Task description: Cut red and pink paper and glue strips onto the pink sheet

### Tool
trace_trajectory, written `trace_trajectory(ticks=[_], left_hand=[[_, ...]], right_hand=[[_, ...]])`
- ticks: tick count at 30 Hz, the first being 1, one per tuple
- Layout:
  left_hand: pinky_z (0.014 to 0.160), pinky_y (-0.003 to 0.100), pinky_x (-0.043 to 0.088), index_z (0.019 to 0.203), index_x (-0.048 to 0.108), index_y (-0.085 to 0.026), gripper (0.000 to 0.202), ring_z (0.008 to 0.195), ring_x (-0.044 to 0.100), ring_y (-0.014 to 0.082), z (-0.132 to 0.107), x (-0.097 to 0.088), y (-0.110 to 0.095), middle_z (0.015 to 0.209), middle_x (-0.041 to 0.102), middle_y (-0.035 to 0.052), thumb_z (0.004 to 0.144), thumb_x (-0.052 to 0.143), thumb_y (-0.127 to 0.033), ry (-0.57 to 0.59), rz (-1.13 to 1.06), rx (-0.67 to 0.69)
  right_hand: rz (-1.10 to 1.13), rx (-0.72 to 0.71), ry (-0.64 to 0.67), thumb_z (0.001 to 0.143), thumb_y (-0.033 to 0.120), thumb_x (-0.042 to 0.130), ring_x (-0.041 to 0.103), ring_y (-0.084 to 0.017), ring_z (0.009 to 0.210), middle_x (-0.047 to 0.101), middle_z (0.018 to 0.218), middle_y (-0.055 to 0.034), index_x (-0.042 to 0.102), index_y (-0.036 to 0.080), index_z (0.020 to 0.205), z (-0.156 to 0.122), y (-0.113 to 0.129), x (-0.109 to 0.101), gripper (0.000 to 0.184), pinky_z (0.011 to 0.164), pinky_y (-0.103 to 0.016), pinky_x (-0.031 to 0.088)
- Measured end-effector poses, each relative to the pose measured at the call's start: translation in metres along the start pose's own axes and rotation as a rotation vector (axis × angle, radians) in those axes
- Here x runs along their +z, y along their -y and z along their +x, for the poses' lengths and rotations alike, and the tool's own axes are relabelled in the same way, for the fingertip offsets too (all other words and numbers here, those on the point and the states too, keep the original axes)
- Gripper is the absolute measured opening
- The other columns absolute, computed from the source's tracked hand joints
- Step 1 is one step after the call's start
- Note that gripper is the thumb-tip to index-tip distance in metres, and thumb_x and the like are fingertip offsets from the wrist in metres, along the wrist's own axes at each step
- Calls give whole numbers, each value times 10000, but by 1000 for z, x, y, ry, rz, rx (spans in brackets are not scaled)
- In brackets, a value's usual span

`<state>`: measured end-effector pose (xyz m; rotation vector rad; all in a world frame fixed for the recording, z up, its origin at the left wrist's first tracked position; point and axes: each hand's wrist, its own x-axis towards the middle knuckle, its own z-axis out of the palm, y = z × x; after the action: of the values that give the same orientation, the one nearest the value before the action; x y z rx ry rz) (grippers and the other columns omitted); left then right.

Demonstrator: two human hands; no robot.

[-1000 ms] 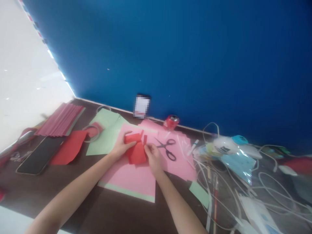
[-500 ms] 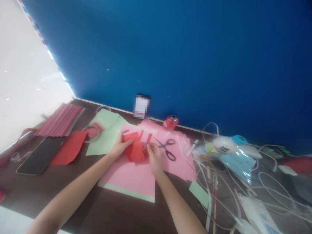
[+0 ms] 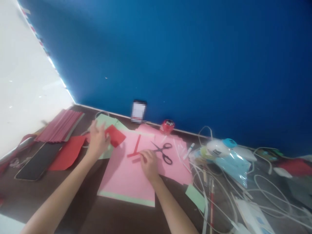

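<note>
My left hand (image 3: 98,139), smeared by motion, is over the green paper (image 3: 103,120) and grips a small red paper piece (image 3: 116,136) at its left edge. Its fingertips are blurred. At the middle, my right hand (image 3: 149,164) pinches the end of a red paper strip (image 3: 133,154) above the pink paper sheet (image 3: 126,182). Another narrow red strip (image 3: 137,143) lies slanted on the pink sheet, its lower end meeting the first. Black-handled scissors (image 3: 163,152) rest with spread blades just beyond my right hand.
On the left are a phone (image 3: 39,162), a larger red sheet (image 3: 68,152) and a folded pink paper stack (image 3: 59,126). A red object (image 3: 167,126) stands by the blue wall. Tangled white cables (image 3: 231,195), a blue packet (image 3: 234,165) and a green scrap (image 3: 195,197) occupy the right.
My left hand has moved left and away with the red piece. The hands are now apart. My right hand has shifted slightly left and lower, with a red strip at its fingertips.
</note>
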<state>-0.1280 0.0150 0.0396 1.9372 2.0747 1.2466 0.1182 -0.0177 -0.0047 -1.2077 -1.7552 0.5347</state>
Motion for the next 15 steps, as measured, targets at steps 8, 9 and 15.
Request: trace_trajectory(ticks=[8, 9, 15], left_hand=[[1035, 518, 262, 1115, 570, -217, 364, 1247, 394, 310, -66, 38, -38, 1250, 530, 124, 771, 489, -135, 481, -123, 420], [1031, 514, 271, 1110, 576, -229, 358, 1236, 408, 308, -70, 40, -40, 1237, 543, 115, 771, 501, -147, 489, -126, 428], [883, 398, 435, 974, 618, -238, 211, 1030, 547, 260, -65, 25, -30, 1075, 600, 87, 795, 510, -206, 280, -213, 282]], right_hand=[[-76, -60, 27, 695, 78, 475, 541, -218, 873, 654, 832, -43, 665, 234, 751, 7, 17, -10, 253, 865, -419, 357], [25, -45, 17, 723, 109, 464, 550, -215, 857, 649, 807, -46, 667, 237, 731, 10, 30, -18, 240, 831, -403, 390], [490, 62, 171, 720, 447, 536, 589, -245, 840, 638, 771, -20, 674, 381, 844, -7, 101, -90, 197, 712, -414, 465]])
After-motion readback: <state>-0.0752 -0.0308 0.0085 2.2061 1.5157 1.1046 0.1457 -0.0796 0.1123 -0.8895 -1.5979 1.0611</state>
